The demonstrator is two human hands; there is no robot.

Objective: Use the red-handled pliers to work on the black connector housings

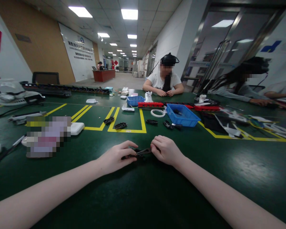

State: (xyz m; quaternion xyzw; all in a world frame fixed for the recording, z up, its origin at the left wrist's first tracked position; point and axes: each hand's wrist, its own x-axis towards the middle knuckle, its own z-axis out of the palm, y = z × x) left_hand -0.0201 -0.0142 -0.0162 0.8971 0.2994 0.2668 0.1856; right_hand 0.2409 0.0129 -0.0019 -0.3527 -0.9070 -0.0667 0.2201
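My right hand [168, 149] is closed around the end of dark tweezers [145, 151], whose thin tips point left. At those tips, my left hand [115, 156] pinches a small black part [140, 156] low over the green table. Fingers and tweezers hide most of that part, so its shape is unclear. Beyond my hands lie several similar-looking black pieces, among them one black piece [121, 125] inside a yellow-taped outline and another black piece [152, 121] to its right.
A blue bin [183, 115] with a dark item inside stands past my right hand, beside a white ring [157, 113]. Leftward are a white case [76, 128] and a blurred-out flat object [47, 138]. A co-worker [165, 78] sits opposite; others sit at right.
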